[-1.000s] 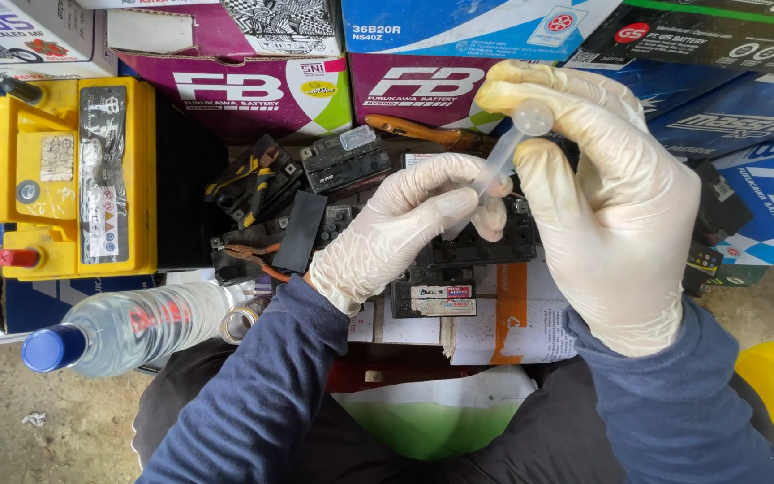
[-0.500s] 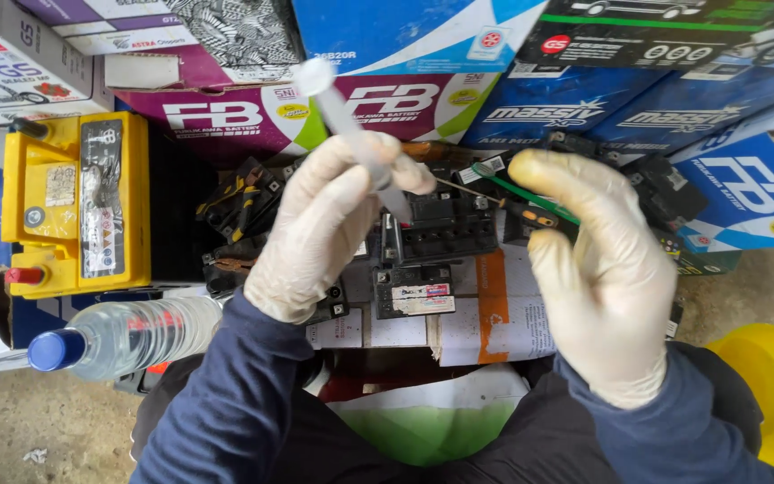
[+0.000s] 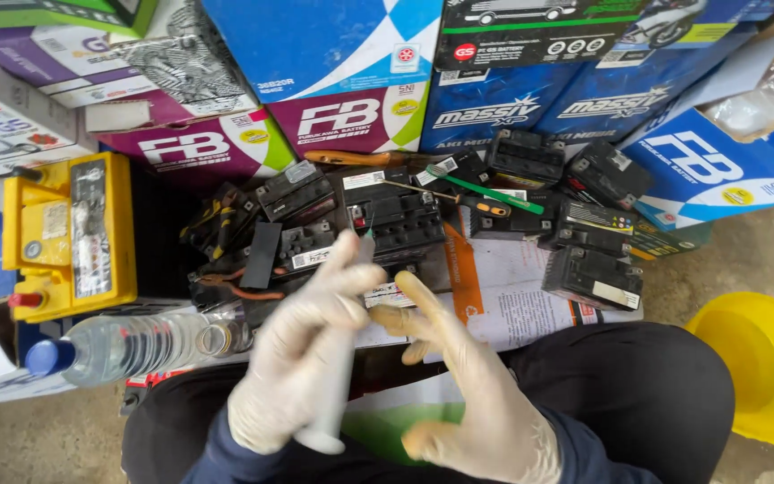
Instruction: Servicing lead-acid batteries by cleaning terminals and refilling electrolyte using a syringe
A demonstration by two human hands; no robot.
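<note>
Far left, a yellow battery (image 3: 69,235) sat against the stacked cartons (image 3: 342,99). Just below it a clear water bottle (image 3: 127,345) with a blue cap lay on its side, cap pointing left.

Centre left: the left hand (image 3: 302,358), in a pale glove, was wrapped round a plastic syringe (image 3: 338,358). Barrel ran roughly upright through the fist, flanged end low near the lap, tip up towards the cluster of small black batteries (image 3: 387,220). Fingers closed on the barrel; index finger raised beside the tip.

Centre right: the right hand (image 3: 468,385), also gloved, was loose, palm turned inward, fingers spread, just beside the syringe. Whether a fingertip touched the barrel could not be told; it gripped nothing that showed.

Beyond the hands, more black batteries (image 3: 593,224) lay on printed paper sheets (image 3: 530,305), a green-handled tool (image 3: 494,193) resting across them. Far right, a yellow funnel (image 3: 759,363) stood on the concrete floor (image 3: 745,251).

Judgement on handling: the syringe would go best held near its middle with the tip up, so nothing drips onto glove or paper. The free hand looked well placed to steady the barrel. The battery openings are small and crowded, so a slow, braced approach seemed wise, with the bottle kept clear of the elbow.
</note>
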